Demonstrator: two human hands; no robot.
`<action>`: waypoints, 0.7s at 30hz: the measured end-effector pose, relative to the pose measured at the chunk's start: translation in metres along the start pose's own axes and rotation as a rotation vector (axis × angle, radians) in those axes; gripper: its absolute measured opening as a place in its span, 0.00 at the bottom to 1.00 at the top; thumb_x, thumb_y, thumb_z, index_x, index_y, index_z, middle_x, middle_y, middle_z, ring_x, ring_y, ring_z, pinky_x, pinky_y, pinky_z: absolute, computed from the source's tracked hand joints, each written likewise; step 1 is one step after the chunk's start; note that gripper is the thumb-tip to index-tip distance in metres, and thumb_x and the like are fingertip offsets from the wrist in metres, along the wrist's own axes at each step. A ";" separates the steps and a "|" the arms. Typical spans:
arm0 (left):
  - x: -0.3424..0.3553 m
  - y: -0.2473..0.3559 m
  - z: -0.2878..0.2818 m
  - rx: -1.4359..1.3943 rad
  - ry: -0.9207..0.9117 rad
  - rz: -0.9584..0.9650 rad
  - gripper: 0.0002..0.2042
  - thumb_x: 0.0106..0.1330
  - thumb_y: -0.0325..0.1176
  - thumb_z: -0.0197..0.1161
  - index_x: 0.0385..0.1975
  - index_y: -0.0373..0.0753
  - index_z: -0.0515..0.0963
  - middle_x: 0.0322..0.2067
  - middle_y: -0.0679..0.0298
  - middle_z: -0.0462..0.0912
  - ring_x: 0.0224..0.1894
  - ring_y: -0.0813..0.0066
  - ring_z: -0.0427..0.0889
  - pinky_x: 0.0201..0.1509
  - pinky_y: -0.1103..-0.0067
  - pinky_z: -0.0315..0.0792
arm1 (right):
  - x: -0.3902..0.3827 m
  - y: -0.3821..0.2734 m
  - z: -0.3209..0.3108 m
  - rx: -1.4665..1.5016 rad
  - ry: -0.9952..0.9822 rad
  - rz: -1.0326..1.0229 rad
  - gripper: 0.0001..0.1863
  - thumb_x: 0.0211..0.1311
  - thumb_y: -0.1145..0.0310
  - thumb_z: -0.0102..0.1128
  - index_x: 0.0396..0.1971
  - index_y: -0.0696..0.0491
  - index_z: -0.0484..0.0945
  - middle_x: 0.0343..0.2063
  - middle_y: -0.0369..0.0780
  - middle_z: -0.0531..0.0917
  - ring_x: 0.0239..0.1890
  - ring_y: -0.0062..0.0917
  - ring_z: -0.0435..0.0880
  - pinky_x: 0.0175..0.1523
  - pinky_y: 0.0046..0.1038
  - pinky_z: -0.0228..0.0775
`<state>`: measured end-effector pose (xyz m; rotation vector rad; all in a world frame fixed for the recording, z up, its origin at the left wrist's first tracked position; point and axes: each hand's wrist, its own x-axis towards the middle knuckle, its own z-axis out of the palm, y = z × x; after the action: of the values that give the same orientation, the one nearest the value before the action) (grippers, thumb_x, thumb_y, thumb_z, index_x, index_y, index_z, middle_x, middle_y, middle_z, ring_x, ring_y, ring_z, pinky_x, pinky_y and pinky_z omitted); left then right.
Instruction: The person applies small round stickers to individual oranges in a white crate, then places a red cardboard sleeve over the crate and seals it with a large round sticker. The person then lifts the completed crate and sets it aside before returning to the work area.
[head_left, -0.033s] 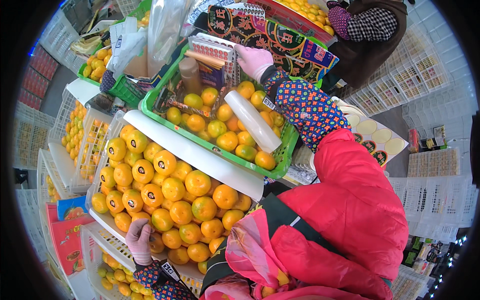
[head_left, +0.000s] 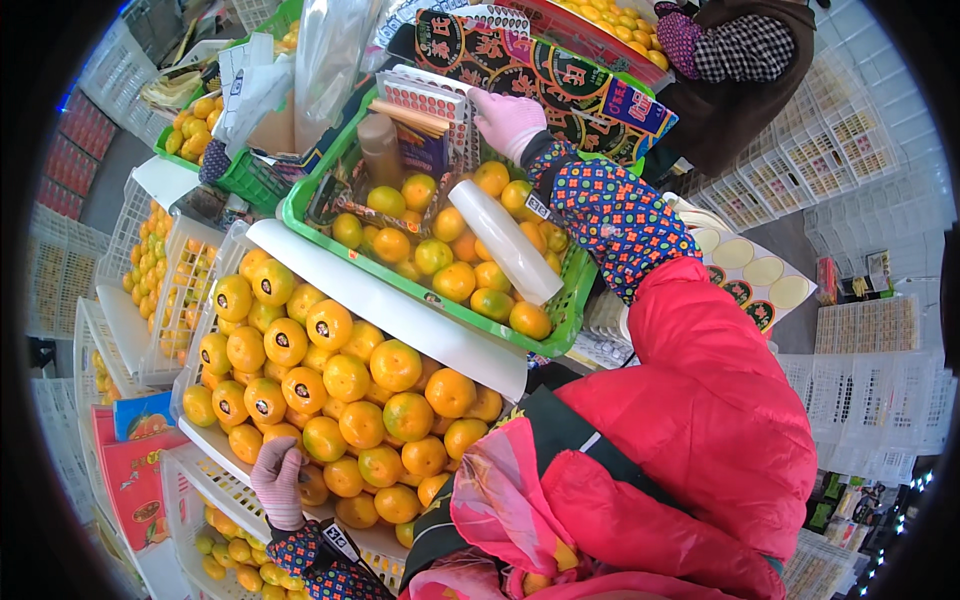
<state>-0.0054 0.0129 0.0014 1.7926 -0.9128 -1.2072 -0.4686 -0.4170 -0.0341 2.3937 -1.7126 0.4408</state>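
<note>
A white crate (head_left: 205, 455) brims with stickered oranges (head_left: 345, 375); sticker sheets (head_left: 425, 100) (red-dotted) stand in the green basket (head_left: 470, 320).

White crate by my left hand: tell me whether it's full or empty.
Full. The white crate is heaped with oranges up to its rim, with the left hand resting on its near edge.

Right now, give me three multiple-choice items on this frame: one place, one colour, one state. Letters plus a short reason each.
1. Where does the white plastic roll lie?
A. In the green plastic crate, on the oranges
B. On the floor
C. In the white crate

2. What colour is the jacket sleeve on the right arm?
A. Blue
B. Red
C. Black

3. What is the gloved left hand doing?
A. Gripping the edge of the white crate full of oranges
B. Holding a knife
C. Hanging free in the air

Key: 1 A, it rests across the fruit there; 2 B, the sleeve is plainly red; 3 A, its fingers close over the rim.
</note>
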 end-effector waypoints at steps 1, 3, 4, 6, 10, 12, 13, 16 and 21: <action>0.000 0.000 0.000 -0.006 -0.004 0.008 0.08 0.69 0.24 0.63 0.46 0.32 0.79 0.32 0.68 0.82 0.33 0.82 0.80 0.37 0.86 0.73 | -0.001 0.000 0.000 0.002 0.021 -0.008 0.20 0.63 0.61 0.58 0.55 0.43 0.71 0.36 0.42 0.86 0.39 0.39 0.86 0.41 0.41 0.78; 0.000 -0.001 0.000 -0.013 -0.004 0.026 0.08 0.69 0.24 0.63 0.46 0.32 0.79 0.32 0.68 0.81 0.33 0.82 0.79 0.38 0.86 0.73 | -0.004 -0.001 0.000 0.007 0.043 -0.023 0.20 0.63 0.61 0.58 0.55 0.43 0.71 0.35 0.42 0.86 0.38 0.39 0.86 0.41 0.41 0.78; 0.000 -0.002 0.001 -0.015 -0.001 0.037 0.08 0.69 0.24 0.63 0.46 0.32 0.79 0.32 0.68 0.81 0.33 0.82 0.79 0.39 0.86 0.73 | -0.005 -0.001 0.000 0.010 0.043 -0.028 0.20 0.62 0.61 0.58 0.55 0.43 0.71 0.35 0.42 0.85 0.38 0.39 0.86 0.41 0.41 0.78; 0.000 -0.003 0.001 -0.015 0.003 0.038 0.08 0.69 0.24 0.63 0.46 0.32 0.79 0.32 0.68 0.81 0.33 0.82 0.79 0.40 0.86 0.73 | -0.007 -0.001 0.001 0.015 0.043 -0.035 0.21 0.62 0.61 0.59 0.55 0.43 0.71 0.35 0.42 0.85 0.37 0.39 0.86 0.41 0.41 0.78; 0.000 -0.003 0.000 -0.008 0.004 0.007 0.08 0.69 0.23 0.63 0.46 0.32 0.79 0.33 0.68 0.81 0.33 0.82 0.79 0.40 0.86 0.74 | -0.009 0.000 0.002 0.028 0.052 -0.028 0.21 0.62 0.61 0.59 0.56 0.42 0.70 0.35 0.42 0.85 0.37 0.39 0.86 0.41 0.41 0.78; 0.000 -0.003 -0.001 -0.006 0.001 0.005 0.09 0.69 0.23 0.63 0.46 0.32 0.79 0.33 0.68 0.81 0.33 0.82 0.79 0.40 0.86 0.74 | -0.010 0.000 0.003 0.036 0.059 -0.026 0.22 0.63 0.61 0.59 0.56 0.42 0.71 0.35 0.41 0.86 0.37 0.39 0.86 0.41 0.41 0.78; 0.000 -0.003 -0.001 -0.005 -0.003 0.009 0.09 0.69 0.24 0.63 0.46 0.32 0.79 0.33 0.68 0.81 0.33 0.82 0.79 0.40 0.86 0.74 | -0.010 0.000 0.005 0.039 0.063 -0.027 0.21 0.63 0.60 0.59 0.56 0.41 0.71 0.36 0.41 0.86 0.37 0.39 0.86 0.41 0.40 0.78; 0.001 -0.003 -0.001 -0.016 -0.002 0.011 0.09 0.69 0.24 0.63 0.47 0.32 0.79 0.33 0.68 0.82 0.33 0.82 0.79 0.39 0.86 0.73 | -0.012 0.001 0.009 0.077 0.103 -0.023 0.20 0.63 0.60 0.59 0.56 0.40 0.73 0.37 0.40 0.86 0.38 0.38 0.86 0.41 0.40 0.79; 0.000 -0.001 0.000 -0.002 0.006 0.005 0.09 0.70 0.24 0.62 0.47 0.32 0.79 0.33 0.68 0.82 0.33 0.82 0.80 0.37 0.87 0.74 | -0.019 -0.002 0.018 0.148 0.142 0.011 0.17 0.62 0.58 0.61 0.52 0.38 0.79 0.36 0.38 0.86 0.37 0.37 0.86 0.41 0.37 0.79</action>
<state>-0.0056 0.0132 0.0004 1.7904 -0.9119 -1.1988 -0.4693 -0.4048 -0.0569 2.3864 -1.6866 0.7448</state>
